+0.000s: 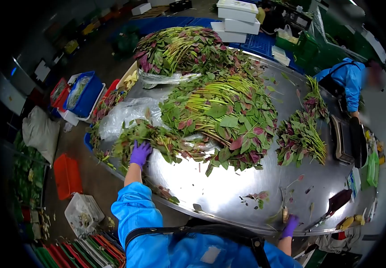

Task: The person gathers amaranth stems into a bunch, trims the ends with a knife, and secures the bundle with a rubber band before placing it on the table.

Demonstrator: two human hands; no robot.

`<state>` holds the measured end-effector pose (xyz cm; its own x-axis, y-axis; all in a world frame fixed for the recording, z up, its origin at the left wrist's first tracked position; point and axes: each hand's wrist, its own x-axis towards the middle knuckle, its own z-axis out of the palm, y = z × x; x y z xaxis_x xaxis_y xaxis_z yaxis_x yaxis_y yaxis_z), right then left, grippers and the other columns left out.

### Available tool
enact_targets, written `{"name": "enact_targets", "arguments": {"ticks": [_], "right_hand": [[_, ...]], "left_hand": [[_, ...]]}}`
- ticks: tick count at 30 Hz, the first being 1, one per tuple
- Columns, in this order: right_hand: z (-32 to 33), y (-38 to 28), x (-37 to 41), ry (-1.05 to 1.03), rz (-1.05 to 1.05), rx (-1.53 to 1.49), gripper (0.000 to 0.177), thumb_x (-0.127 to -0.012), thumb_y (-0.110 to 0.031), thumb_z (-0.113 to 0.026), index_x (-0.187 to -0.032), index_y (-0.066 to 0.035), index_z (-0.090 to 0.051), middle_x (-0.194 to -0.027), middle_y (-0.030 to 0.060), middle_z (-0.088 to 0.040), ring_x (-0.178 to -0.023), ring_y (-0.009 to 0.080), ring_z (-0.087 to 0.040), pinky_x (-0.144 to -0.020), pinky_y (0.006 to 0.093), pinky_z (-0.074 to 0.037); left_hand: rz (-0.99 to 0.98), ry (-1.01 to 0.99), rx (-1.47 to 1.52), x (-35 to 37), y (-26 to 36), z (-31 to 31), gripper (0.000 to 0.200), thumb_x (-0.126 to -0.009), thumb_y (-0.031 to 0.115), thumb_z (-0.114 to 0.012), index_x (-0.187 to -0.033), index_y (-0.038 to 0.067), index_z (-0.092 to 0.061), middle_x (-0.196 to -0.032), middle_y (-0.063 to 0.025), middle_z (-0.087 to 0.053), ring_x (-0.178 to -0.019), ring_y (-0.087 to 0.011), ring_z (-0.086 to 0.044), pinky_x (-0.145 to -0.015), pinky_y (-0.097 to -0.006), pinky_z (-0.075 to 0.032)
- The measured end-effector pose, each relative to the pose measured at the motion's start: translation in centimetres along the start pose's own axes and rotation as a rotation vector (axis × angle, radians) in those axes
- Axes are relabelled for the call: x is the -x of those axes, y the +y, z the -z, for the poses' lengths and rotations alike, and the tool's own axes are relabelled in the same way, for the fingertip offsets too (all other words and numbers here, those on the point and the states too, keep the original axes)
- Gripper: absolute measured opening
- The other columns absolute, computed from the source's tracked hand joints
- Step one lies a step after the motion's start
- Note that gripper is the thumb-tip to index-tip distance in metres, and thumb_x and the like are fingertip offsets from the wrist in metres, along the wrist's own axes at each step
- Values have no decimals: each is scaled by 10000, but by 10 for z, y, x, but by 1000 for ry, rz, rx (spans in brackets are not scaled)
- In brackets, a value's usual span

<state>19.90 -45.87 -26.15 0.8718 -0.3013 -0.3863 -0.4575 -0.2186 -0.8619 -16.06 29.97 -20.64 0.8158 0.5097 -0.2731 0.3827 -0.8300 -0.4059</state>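
Observation:
My left hand, in a purple glove, lies with its fingers spread on a loose pile of red-and-green leafy stems at the table's left side. Also gloved in purple, my right hand rests at the table's front edge. Right beside it is the wooden handle of a thin-bladed tool, and how those fingers are held does not show clearly. A big heap of the same greens fills the middle, with clear plastic film to its left. Smaller bunches lie to the right.
The steel table carries another heap of greens at the back. A scale and a dark-bladed tool lie at the right. Another person in blue works there. A red crate and white bin stand left.

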Motion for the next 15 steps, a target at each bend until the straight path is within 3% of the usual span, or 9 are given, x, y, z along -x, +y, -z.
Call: {"name": "enact_targets", "arguments": {"ticks": [1,3,5,6,7,8,11,12,15], "right_hand": [[-2,2,-1,112,298,406,430,-801,-204,-555,-1173,-7,-468,-976,145,-588,-831,283,-584,-719,373,-482],[-77,-134,90,154,303,587,532,-756,-115,-600,-1237,13,-412,-1182,168,-494,-1050,294,-502,-873,383,-422],[-120,-125,39,-141,640,407,556,-748,-120,-614,-1248,3,-406,-1263,165,-426,-1133,276,-437,-947,371,-360],[-162,-187,95,-223,644,402,575,-742,-109,-625,-1262,-16,-399,-1254,151,-438,-1142,270,-434,-965,358,-340],[-200,-197,90,-302,780,410,585,-738,-105,-632,-1268,-36,-395,-1258,134,-437,-1156,262,-425,-964,352,-342],[-236,-233,117,-384,960,456,581,-737,-104,-630,-1267,-48,-399,-1252,125,-444,-1151,261,-429,-964,350,-343],[-336,-293,173,-605,1228,414,661,-676,-170,-686,-1263,-59,-404,-1218,145,-469,-1143,297,-432,-970,370,-341],[-366,-304,184,-673,1298,416,687,-661,-189,-697,-1267,-63,-399,-1213,149,-472,-1145,306,-428,-976,373,-336],[-436,-331,207,-799,1389,500,812,-616,-270,-737,-1305,-88,-348,-1258,159,-429,-1180,324,-383,-1003,417,-292]], "left_hand": [[-1,-7,-110,-3,-16,1,408,-847,147,-389,-1235,251,-458,-1352,21,-377,-1288,-187,-296,-1037,-619,-50],[88,-25,97,-14,-31,0,325,-826,171,-430,-1121,210,-562,-1291,-22,-447,-1252,-206,-344,-1018,-622,-105],[159,-189,208,-20,-23,54,248,-778,202,-487,-969,175,-642,-1128,-63,-566,-1120,-231,-477,-952,-602,-246],[175,-311,240,-25,-17,77,216,-748,218,-516,-881,159,-675,-1018,-82,-628,-1022,-244,-560,-901,-577,-343],[125,-219,309,-24,-8,89,208,-712,231,-535,-821,138,-686,-849,-94,-661,-812,-284,-631,-741,-488,-464],[18,-146,352,-19,3,115,214,-716,251,-549,-820,127,-688,-829,-113,-656,-755,-303,-633,-672,-437,-485],[-372,16,914,-13,35,169,365,-781,379,-567,-1023,112,-628,-896,-121,-647,-794,-281,-626,-725,-380,-486],[-371,-168,1189,-13,44,189,364,-797,336,-590,-1067,93,-606,-911,-122,-647,-820,-251,-632,-737,-341,-488],[-489,23,1391,-27,68,200,336,-828,227,-592,-1111,45,-571,-996,-114,-636,-881,-205,-624,-774,-310,-479]]}}
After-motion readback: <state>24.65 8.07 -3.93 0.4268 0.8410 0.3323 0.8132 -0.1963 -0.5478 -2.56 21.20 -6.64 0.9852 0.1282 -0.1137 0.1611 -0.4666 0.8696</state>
